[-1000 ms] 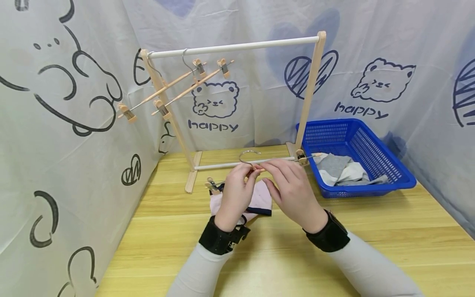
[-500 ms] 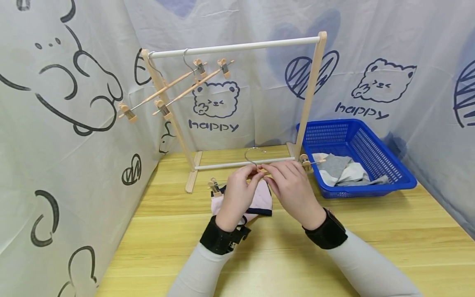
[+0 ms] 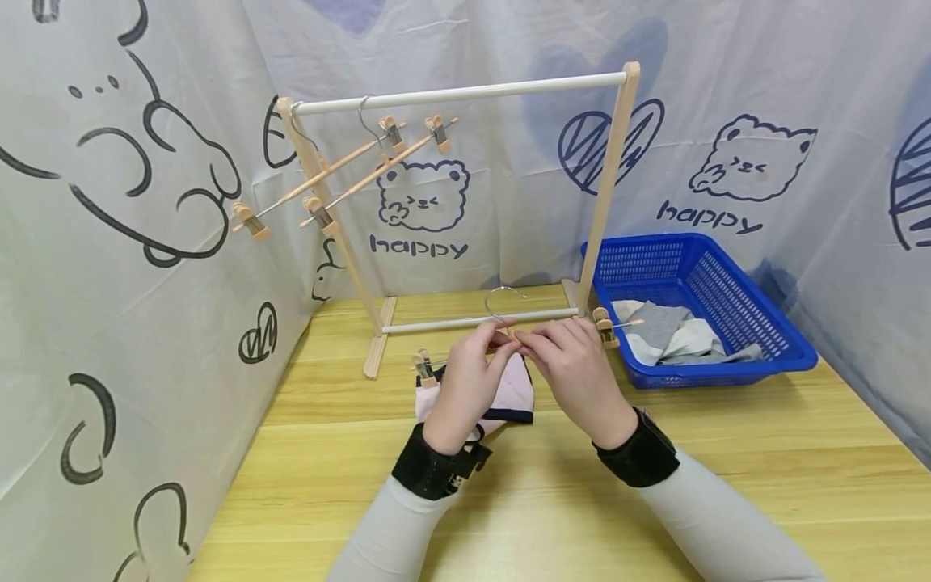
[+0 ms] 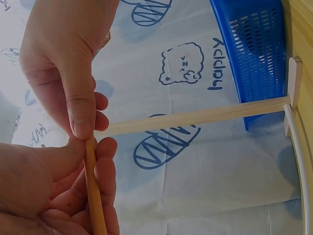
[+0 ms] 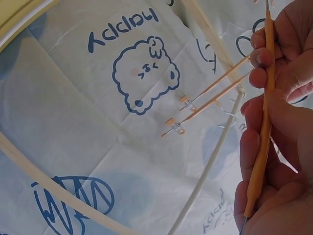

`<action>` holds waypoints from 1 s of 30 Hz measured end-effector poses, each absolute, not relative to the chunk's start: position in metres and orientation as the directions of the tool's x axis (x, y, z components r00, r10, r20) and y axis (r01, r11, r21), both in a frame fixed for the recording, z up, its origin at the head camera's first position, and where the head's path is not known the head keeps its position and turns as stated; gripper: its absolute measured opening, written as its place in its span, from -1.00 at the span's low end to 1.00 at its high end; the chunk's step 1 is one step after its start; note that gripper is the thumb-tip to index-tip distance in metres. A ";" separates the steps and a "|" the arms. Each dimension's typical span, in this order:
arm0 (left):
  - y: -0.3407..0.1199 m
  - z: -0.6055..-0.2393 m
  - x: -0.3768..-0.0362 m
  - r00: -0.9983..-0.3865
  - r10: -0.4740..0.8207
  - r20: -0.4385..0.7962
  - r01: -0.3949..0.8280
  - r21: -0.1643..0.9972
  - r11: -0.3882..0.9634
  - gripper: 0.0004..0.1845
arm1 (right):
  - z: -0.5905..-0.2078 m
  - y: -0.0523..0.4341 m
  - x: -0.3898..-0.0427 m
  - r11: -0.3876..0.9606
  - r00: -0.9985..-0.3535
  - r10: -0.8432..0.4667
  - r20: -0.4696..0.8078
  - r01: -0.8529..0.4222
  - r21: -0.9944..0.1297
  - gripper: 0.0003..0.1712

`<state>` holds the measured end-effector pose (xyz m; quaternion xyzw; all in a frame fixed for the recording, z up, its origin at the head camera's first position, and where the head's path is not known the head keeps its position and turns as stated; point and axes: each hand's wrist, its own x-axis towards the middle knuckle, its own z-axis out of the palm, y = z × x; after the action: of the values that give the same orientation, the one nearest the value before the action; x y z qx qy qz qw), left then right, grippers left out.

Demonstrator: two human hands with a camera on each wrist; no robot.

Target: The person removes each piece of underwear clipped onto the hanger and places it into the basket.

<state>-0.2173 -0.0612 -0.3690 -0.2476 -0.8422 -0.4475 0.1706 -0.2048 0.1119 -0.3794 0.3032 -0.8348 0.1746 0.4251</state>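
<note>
In the head view, my left hand (image 3: 469, 376) and right hand (image 3: 578, 372) meet at the middle of a clip hanger, whose metal hook (image 3: 488, 305) points up. Thumbs and fingers of both hands pinch its wooden bar (image 4: 93, 196), which runs between them in both wrist views. A wooden clip (image 3: 424, 369) shows past my left hand, another clip (image 3: 605, 327) past my right. Beneath the hands lies a pink garment (image 3: 509, 396) with dark trim, partly covered by the left hand. Whether the left clip grips the garment I cannot tell.
A wooden rack (image 3: 614, 153) with a white rail (image 3: 494, 89) stands behind the hands. Two clip hangers (image 3: 378, 170) hang at its left end. To the right, a blue basket (image 3: 781, 343) holds grey and white cloth (image 3: 665, 331). Printed curtains enclose the back and sides.
The hanger has shifted a little to the right, its right clip moving slightly lower. My right fingers have drawn in closer around the bar's middle. The garment lies where it was.
</note>
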 end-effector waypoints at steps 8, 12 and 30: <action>-0.064 -0.363 -0.211 -0.810 0.286 0.512 0.581 0.629 0.517 -0.72 | -0.378 0.116 -0.206 0.737 -0.489 -0.299 0.819 -0.664 -0.128 -0.82; -0.071 -0.356 -0.202 -0.770 0.253 0.586 0.613 0.569 0.547 -0.70 | -0.375 0.119 -0.206 0.724 -0.516 -0.261 0.816 -0.664 -0.189 -0.86; -0.118 -0.340 -0.210 -0.822 -0.100 0.561 0.445 0.740 0.504 -0.60 | -0.365 0.127 -0.201 0.681 -0.665 -0.105 0.739 -0.590 -0.434 -0.88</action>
<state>-0.2104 -0.1175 -0.3403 -0.1050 -0.8209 -0.4867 0.2795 -0.2015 0.1271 -0.3646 0.2054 -0.8458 0.3424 0.3538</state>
